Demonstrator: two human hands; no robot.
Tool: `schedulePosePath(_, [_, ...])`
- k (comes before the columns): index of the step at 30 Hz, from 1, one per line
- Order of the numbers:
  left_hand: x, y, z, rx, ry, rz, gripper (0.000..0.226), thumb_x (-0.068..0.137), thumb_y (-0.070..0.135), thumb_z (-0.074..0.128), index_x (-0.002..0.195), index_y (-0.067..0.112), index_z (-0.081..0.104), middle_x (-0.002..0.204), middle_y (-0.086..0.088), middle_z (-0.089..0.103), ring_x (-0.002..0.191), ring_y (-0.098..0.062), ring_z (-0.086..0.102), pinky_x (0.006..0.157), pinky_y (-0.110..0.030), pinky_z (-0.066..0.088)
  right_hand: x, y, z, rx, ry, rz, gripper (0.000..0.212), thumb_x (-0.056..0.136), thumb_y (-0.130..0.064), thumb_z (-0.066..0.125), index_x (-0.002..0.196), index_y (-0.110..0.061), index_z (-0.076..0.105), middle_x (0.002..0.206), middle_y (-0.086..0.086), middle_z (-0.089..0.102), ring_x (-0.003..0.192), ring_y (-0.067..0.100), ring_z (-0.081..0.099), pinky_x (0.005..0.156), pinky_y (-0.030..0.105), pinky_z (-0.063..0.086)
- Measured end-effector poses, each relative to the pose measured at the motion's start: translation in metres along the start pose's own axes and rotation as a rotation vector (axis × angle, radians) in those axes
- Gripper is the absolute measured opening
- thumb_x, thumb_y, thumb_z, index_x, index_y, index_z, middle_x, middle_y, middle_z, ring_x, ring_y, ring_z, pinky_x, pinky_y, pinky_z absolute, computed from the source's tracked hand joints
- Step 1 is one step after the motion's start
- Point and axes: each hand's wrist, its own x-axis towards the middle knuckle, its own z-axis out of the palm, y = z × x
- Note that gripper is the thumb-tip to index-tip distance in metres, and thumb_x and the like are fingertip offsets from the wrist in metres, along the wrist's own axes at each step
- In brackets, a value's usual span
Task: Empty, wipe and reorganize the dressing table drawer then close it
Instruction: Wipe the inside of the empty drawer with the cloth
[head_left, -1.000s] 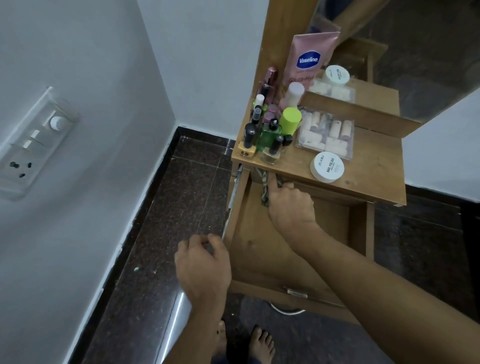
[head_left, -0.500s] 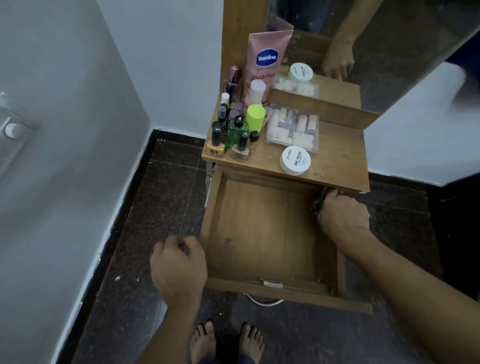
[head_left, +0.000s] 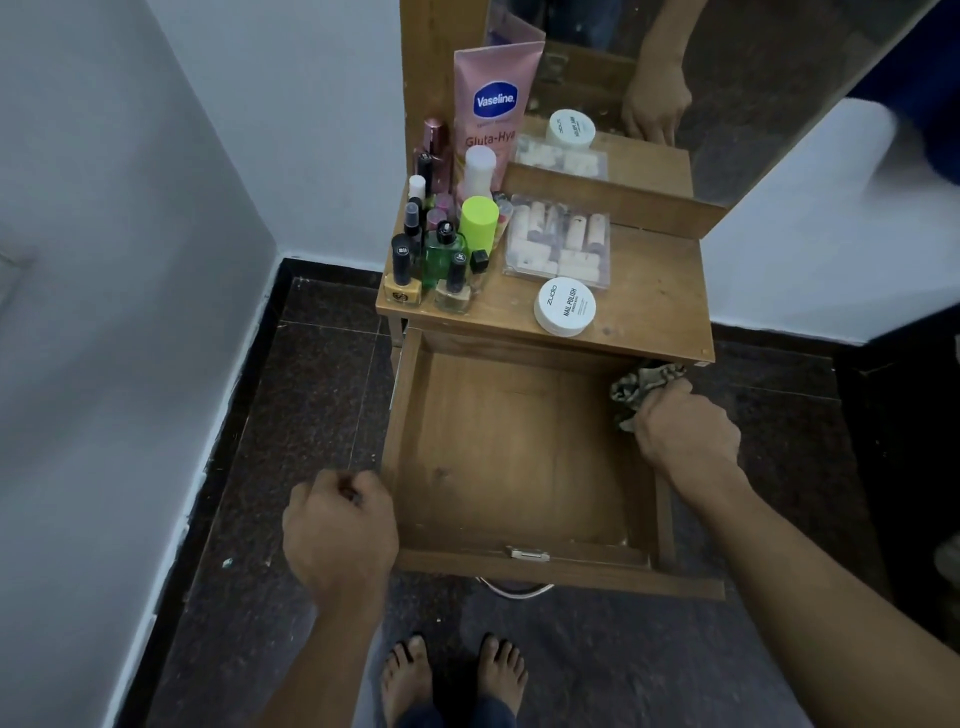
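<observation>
Just beyond the right hand (head_left: 685, 431), at the drawer's (head_left: 493, 441) back corner, the soft, light cloth (head_left: 641, 382) was gripped in a bunch, probably the best hold; whether the curled left hand (head_left: 340, 525) held anything was unclear.

Dim, flat indoor light with bluish cast; source unseen. Soft shadow in drawer (head_left: 519, 457) under tabletop edge. Wide-angle bend in wall and floor lines toward edges. Blue shape (head_left: 924, 104) at upper right smeared. Centre sharp, Vaseline label (head_left: 496, 100) legible.
</observation>
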Motion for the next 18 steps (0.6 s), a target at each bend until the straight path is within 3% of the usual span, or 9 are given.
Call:
schedulePosePath(8, [0.0,0.002,0.0,0.007,0.006,0.026,0.024,0.091,0.019,0.056,0.097,0.001,0.072,0.091,-0.02,0.062,0.085,-0.04,0.057,0.069,-0.038,0.037,-0.047,0.039,0.021,-0.208,-0.143,-0.147,0.038,0.102,-0.045,0.039,0.112,-0.011,0.051,0.098,0.008,0.061,0.097,0.038,0.067,0.072,0.046,0.051])
schedulePosePath(13, [0.002,0.001,0.0,-0.003,0.001,0.04,0.033,0.087,0.027,0.049,0.095,0.004,0.072,0.086,-0.015,0.061,0.081,-0.037,0.057,0.069,-0.041,0.043,-0.074,0.045,-0.003,-0.323,-0.274,-0.18,0.036,0.102,-0.043,0.039,0.113,-0.017,0.063,0.11,0.006,0.068,0.102,0.029,0.067,0.071,0.035,0.043])
schedulePosePath(15, [0.002,0.002,-0.002,-0.02,-0.009,0.037,0.036,0.085,0.029,0.046,0.092,0.005,0.072,0.083,-0.012,0.059,0.078,-0.035,0.056,0.068,-0.039,0.043,-0.081,0.038,-0.021,-0.393,-0.224,-0.291,0.034,0.099,-0.045,0.044,0.118,-0.026,0.064,0.108,0.001,0.066,0.096,0.024,0.068,0.068,0.032,0.047])
schedulePosePath(18, [0.001,0.003,-0.004,-0.03,-0.021,0.021,0.038,0.081,0.032,0.042,0.082,0.006,0.07,0.076,-0.004,0.051,0.073,-0.029,0.052,0.064,-0.035,0.038,-0.078,0.019,-0.034,-0.433,0.024,-0.512,0.047,0.096,-0.044,0.055,0.141,-0.035,0.048,0.115,0.001,0.059,0.091,0.02,0.065,0.066,0.032,0.054])
